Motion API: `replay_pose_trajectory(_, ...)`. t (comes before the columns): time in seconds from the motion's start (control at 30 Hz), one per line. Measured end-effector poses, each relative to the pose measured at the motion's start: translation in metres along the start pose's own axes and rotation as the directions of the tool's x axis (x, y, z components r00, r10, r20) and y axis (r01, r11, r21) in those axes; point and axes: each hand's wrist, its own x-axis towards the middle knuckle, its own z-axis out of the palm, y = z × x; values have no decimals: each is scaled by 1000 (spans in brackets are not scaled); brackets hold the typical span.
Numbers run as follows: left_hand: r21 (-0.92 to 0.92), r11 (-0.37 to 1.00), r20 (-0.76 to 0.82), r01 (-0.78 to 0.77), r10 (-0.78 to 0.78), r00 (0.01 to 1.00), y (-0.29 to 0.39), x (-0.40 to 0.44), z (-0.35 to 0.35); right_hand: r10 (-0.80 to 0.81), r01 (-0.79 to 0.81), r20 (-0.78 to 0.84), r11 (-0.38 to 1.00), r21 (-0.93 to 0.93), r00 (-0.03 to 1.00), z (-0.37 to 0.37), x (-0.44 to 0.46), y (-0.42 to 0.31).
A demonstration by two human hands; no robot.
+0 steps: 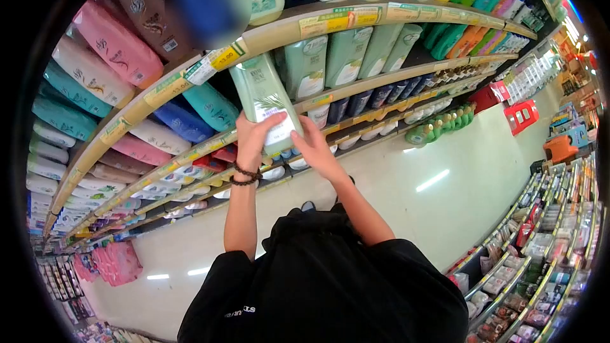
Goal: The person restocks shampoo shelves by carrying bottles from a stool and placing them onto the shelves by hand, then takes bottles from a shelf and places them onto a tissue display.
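Observation:
A pale green shampoo bottle (257,92) with a leafy print and a white label is tilted in front of the shelf, its base toward me. My left hand (253,136), with a dark beaded bracelet on the wrist, is closed round its lower left side, thumb across the label. Against the lower right edge of the bottle, my right hand (316,150) has its fingers pressed, partly hidden behind it. Similar pale green bottles (305,67) stand on the shelf just to the right. A teal bottle (211,107) is on the shelf to the left.
Shelf edges with yellow price tags (223,57) curve across above my hands. Pink bottles (121,44) stand at upper left. Pale floor (381,184) lies below, with a red plastic stool (521,117) farther right. Another packed shelf (534,254) runs along the lower right.

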Motion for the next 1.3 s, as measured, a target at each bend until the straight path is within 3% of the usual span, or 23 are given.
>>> replay_pose_trajectory(0.1,-33,996,104,83,-79,991,-13,-33,-2,95,-101,86,993,68,992,-4,-13,-11)
replay_pose_trajectory(0.2,-36,988,99,148,-144,985,-38,-70,-4,135,-151,138,982,110,981,-13,-29,-13)
replay_pose_trajectory(0.33,138,990,208,-1,-28,978,-65,-113,-7,281,-271,-53,951,145,958,-23,-55,-13)
replay_pose_trajectory(0.43,348,937,291,-26,-81,953,-85,-138,-13,327,-297,-218,941,162,919,-29,-70,-16)
replay_pose_trajectory(0.6,403,915,406,29,-207,890,-85,-151,-10,223,-155,-253,953,262,942,-38,-100,-24)
replay_pose_trajectory(0.7,297,954,509,-44,-119,853,-75,-147,-1,6,-25,-210,996,-90,978,-34,-118,-52)
replay_pose_trajectory(0.73,279,960,541,-1,-156,826,-72,-147,0,26,-47,-283,997,-68,959,-23,-121,-69)
replay_pose_trajectory(0.87,247,956,657,-155,-48,752,-47,-141,9,-62,46,-267,997,-68,962,-12,-133,-117)
replay_pose_trajectory(0.9,196,970,697,-147,-32,716,-48,-139,13,-217,194,-142,968,-158,966,-18,-131,-127)
replay_pose_trajectory(0.97,94,988,774,-125,6,634,-48,-134,19,-482,500,135,823,-270,866,-39,-128,-145)
replay_pose_trajectory(1.0,-9,995,833,-95,60,551,-49,-129,23,-537,560,166,812,-162,827,-40,-124,-157)
replay_pose_trajectory(1.03,-35,998,846,-52,57,530,-45,-130,33,-595,613,188,788,-57,782,-44,-121,-170)
replay_pose_trajectory(1.1,-193,964,823,181,58,565,-49,-145,52,-639,646,218,762,45,738,-55,-121,-192)
replay_pose_trajectory(1.3,-363,930,783,-60,339,521,-43,-146,106,-727,727,127,685,53,675,-83,-151,-232)
